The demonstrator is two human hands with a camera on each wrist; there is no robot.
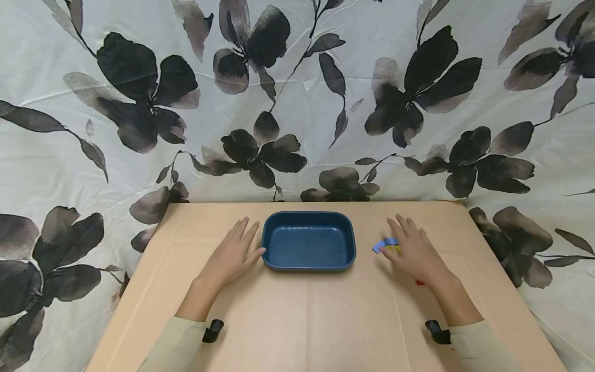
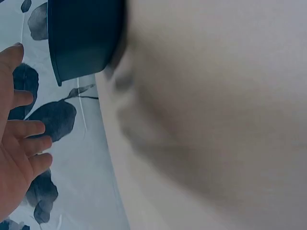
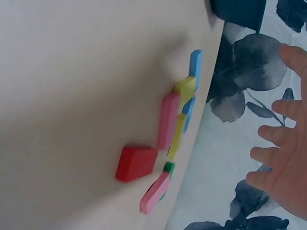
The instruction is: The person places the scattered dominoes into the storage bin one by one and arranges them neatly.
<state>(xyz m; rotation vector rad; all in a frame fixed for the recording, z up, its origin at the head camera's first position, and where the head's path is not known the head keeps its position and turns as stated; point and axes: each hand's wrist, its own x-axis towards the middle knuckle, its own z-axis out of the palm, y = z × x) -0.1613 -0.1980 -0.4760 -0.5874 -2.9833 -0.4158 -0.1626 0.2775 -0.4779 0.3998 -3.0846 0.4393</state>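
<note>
Left hand (image 1: 231, 257) lies flat, fingers spread, thumb touching the blue tray (image 1: 309, 264) (centre of the table (image 1: 325, 320)). Right of the tray, right hand (image 1: 415, 251) hovers spread over coloured blocks (image 3: 168, 127), gripping nothing.

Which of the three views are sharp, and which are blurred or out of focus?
Head view: sharp, evenly lit, soft shadows under the hands. Left wrist view: table surface smeared with blur, tray edge soft. Right wrist view: colored blocks slightly blurred, right hand soft.
</note>
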